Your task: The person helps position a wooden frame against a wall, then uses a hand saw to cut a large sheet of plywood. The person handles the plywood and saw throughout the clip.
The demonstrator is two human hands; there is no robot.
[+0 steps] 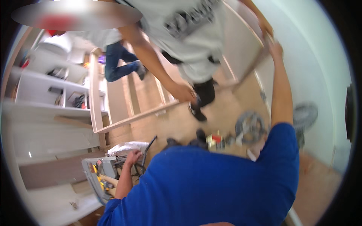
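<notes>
My right hand (276, 51) is raised at the end of my outstretched arm, its fingers closed round the edge of a thin wooden panel (253, 64). A co-worker's hand (266, 29) lies on the same panel close by. My left hand (132, 157) is low on the left, beside a grey bench tool (109, 168) with a black tubular handle (151, 143). Its fingers are blurred, and I cannot make out whether they touch the tool. The co-worker's other hand (184, 93) is by the end of a long wooden frame (139, 117).
Another person in jeans (115, 62) is farther back at the left, beyond the frame. White shelves (41, 90) holding tools line the left side. Coiled grey cable (249, 127) and a small yellow-and-red box (215, 140) lie on the floor. A pale wall (316, 71) rises at right.
</notes>
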